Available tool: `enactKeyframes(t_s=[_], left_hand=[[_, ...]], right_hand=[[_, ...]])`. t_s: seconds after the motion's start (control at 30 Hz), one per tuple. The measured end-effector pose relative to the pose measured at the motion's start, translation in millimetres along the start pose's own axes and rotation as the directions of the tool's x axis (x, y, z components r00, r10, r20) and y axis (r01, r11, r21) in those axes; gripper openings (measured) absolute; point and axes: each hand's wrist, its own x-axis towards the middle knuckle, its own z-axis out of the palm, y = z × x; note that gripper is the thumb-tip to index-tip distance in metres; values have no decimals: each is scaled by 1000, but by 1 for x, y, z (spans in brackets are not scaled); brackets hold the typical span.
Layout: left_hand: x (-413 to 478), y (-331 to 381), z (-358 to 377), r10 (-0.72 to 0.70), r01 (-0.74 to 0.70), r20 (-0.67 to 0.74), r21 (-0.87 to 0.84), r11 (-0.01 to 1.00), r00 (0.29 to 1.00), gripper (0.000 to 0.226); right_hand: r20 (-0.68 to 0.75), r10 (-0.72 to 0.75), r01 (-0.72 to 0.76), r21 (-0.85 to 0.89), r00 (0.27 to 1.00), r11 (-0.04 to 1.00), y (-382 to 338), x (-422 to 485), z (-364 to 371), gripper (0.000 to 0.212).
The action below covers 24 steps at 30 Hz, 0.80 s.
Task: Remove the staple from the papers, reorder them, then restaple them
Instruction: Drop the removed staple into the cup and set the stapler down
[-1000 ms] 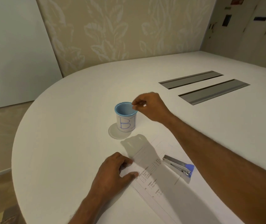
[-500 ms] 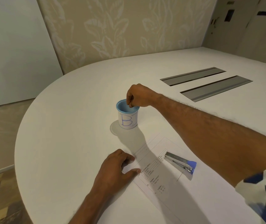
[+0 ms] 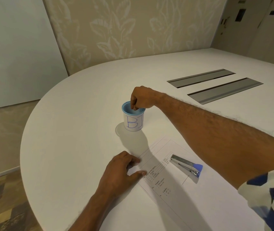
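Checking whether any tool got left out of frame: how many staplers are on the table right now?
1. The stapler, silver with a blue end, lies on the papers, to the right of the left hand and under the right forearm. Another could be hidden behind that arm.

Item count, white table [image 3: 83, 114].
One cup [image 3: 133, 119] with a blue rim; one stapler [image 3: 186, 165]; one set of papers [image 3: 166, 184], sheet number not discernible; two recessed grey panels [image 3: 201, 78]; two hands: left hand [image 3: 121, 172], right hand [image 3: 143, 99].
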Motion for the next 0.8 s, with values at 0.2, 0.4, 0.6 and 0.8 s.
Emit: enactKeyframes(t_s=[0.2, 0.4, 0.6, 0.8], left_hand=[[0, 1, 0, -22, 22, 7, -23, 1000, 1000, 37], [0, 0, -3, -67, 59, -57, -124, 990, 996, 21], [5, 1, 0, -93, 96, -94, 21, 995, 991, 14], [18, 13, 7, -116, 146, -160, 187, 972, 980, 41]], right_hand=[[-205, 39, 20, 277, 978, 961, 11, -28, -11, 10], [-293, 275, 104, 833, 916, 543, 31, -108, 23, 6], [-189, 307, -103, 678, 933, 728, 57, -181, 76, 6], [-87, 300, -250, 367, 950, 896, 55, -211, 96, 37]])
